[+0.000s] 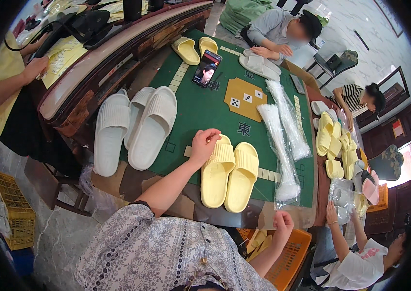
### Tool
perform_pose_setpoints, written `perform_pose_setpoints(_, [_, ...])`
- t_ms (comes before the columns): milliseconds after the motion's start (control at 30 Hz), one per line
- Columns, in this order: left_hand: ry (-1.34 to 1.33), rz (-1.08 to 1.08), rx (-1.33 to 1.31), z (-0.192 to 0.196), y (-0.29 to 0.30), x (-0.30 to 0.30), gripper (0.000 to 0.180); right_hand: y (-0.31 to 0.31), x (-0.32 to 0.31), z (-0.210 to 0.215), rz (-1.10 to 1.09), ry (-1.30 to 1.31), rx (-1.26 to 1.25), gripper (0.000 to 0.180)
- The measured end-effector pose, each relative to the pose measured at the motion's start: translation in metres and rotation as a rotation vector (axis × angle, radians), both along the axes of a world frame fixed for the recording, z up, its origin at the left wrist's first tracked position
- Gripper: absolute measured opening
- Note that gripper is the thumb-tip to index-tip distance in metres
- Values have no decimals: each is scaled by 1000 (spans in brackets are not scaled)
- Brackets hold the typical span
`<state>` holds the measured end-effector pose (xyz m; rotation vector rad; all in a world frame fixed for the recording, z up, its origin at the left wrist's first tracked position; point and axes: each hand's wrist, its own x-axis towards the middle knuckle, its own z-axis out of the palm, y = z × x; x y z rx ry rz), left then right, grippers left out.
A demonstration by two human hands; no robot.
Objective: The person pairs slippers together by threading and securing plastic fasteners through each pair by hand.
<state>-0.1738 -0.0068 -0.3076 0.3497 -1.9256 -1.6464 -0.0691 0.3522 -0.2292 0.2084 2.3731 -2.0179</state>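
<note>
A pair of pale yellow slippers (217,172) lies side by side on the green table mat, toes pointing away from me. My left hand (205,145) is at the toe of the left slipper, its thumb and fingers pinched together; whatever they hold is too small to make out. Near the table's front edge, my right hand (283,227) is closed with curled fingers, just below the end of a clear bag. That bag holds a long bundle of thin white strands (283,165). A second such bundle (290,126) lies beside it.
Grey slippers (154,126) stand at the left of the mat (186,109), behind them a phone (207,69) and more yellow slippers (186,50). Across the table, a person handles grey slippers (260,65). Below the front edge stands an orange crate (290,257). Other people work at right and left.
</note>
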Motion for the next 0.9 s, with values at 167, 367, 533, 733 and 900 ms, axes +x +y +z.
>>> perform_pose_setpoints(167, [10, -16, -6, -1, 1, 0, 13, -11, -16, -20, -41, 127, -682, 13])
perform_pose_setpoints(367, [19, -34, 43, -1, -2, 1, 15, -44, -27, -12, -72, 139, -1020, 15])
perform_pose_setpoints(533, [28, -88, 172, -6, -4, -4, 21, -53, -31, -15, -5, 81, -572, 12])
perform_pose_setpoints(733, [39, -317, 401, 6, -12, -4, 23, -86, -32, -18, 148, -88, -19, 12])
perform_pose_setpoints(900, [7, -446, 262, 29, -5, -8, 19, -110, -48, -21, 207, -92, 204, 19])
